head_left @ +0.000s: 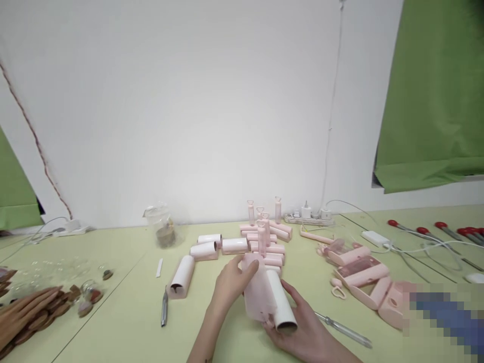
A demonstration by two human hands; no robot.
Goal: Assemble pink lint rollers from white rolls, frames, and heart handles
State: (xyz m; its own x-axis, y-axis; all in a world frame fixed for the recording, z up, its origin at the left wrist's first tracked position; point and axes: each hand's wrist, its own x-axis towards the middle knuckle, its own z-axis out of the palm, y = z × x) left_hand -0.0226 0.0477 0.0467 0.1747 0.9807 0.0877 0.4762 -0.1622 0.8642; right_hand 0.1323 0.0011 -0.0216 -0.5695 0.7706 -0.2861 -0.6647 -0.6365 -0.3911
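Note:
My left hand (230, 285) grips the top of a pink plastic roller cover (258, 295), thumb over its upper edge. My right hand (302, 330) cups the same piece from below, where a white paper roll (280, 302) sits against the cover. Both hands are closed around this assembly just above the pale green table (124, 322). Behind it lies a stack of pink roller handles (266, 237), some standing upright. Loose white rolls (204, 250) lie to the left of the stack, one longer roll (181, 277) nearest my left hand.
More pink covers (363, 275) lie at right. A screwdriver (342, 328) and a small metal tool (164, 308) rest on the table. A clear jar (163, 227), power strips (308, 219), red-handled tools (434, 232) and wooden pieces (26, 312) ring the area.

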